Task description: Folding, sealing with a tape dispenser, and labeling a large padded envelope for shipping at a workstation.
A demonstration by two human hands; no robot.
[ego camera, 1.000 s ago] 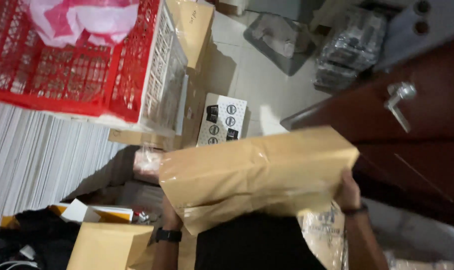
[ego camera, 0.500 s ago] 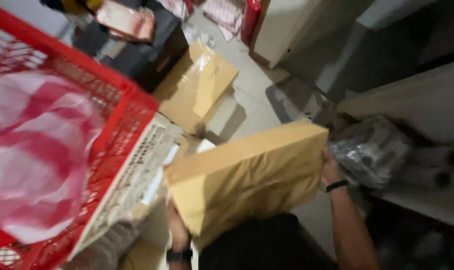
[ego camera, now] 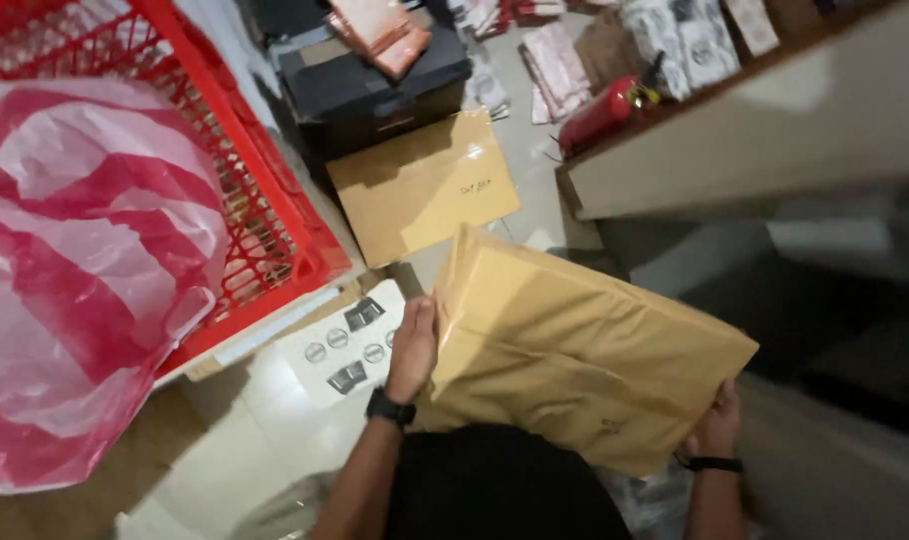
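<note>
You had a big brown padded parcel [ego camera: 584, 360] held up in front of your chest, off the floor, tilted so its far right corner pointed down. Your left hand [ego camera: 412, 347] lay flat on its left edge, fingers together and pressed against the paper. Your right hand [ego camera: 716, 425] gripped the lower right corner, fingers curled round the edge; both wrists had a dark band.

Below the parcel: pale tiled floor [ego camera: 274, 430], dim light, cluttered storage room. A white box with dark printed squares [ego camera: 346, 340] sat on the floor just beside your left hand. To your left, a red plastic crate [ego camera: 274, 190] held a red-and-white plastic bag [ego camera: 74, 280] that bulged over its rim, close enough to crowd that side.

Further out, a second flat brown envelope [ego camera: 424, 185] lay on the floor, touching a black box [ego camera: 369, 90] behind it. Pinkish packets [ego camera: 379, 30] lay on top of the black box. On the right, a pale shelf edge [ego camera: 754, 130] ran across, with a red extinguisher [ego camera: 599, 115] lying at its near end. More wrapped packets [ego camera: 674, 35] piled at the back, details blurred.
</note>
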